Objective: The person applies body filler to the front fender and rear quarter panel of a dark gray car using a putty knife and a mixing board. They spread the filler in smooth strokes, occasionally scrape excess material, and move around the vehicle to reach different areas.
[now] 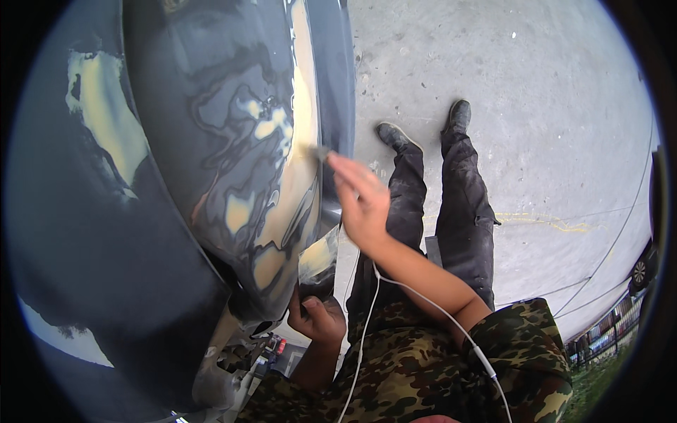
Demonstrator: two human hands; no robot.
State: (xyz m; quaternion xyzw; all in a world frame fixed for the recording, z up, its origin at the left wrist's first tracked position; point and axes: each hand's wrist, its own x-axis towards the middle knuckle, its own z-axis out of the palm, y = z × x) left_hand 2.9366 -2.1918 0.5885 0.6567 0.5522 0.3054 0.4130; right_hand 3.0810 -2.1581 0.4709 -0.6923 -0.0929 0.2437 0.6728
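Right hand (363, 201) and left hand (321, 319) apart, each closed on a tool. Right: thumb and fingers pinched on a small, dark, flat spreader (321, 152), blurred; the other fingers lie extended close together. Left: thumb and curled fingers clamped on the lower end of a flat rectangular mixing plate (319, 259), its upper part smeared with cream-coloured paste.

Immediately left of the right hand, from the upper centre downward, runs a long strip of cream filler (303, 92) along the edge of a curved, dark grey body panel (166, 92). The spreader's tip lies at this strip; whether it presses on it cannot be told. The mixing plate stands just beside the panel's lower end, below the right hand in the frame.

The right forearm (430, 278) slants from lower right toward upper left, the wrist nearly in line with it; the left forearm (316, 366) rises steeply from the lower edge, its hand near the lower centre.

Farther out: a smooth dark panel (106, 247) at left bearing a cream patch (109, 106); a white cable (451, 317) over a camouflage shirt (395, 359); dark trousers (465, 233) and dark shoes (460, 116) on a grey concrete floor (550, 127).
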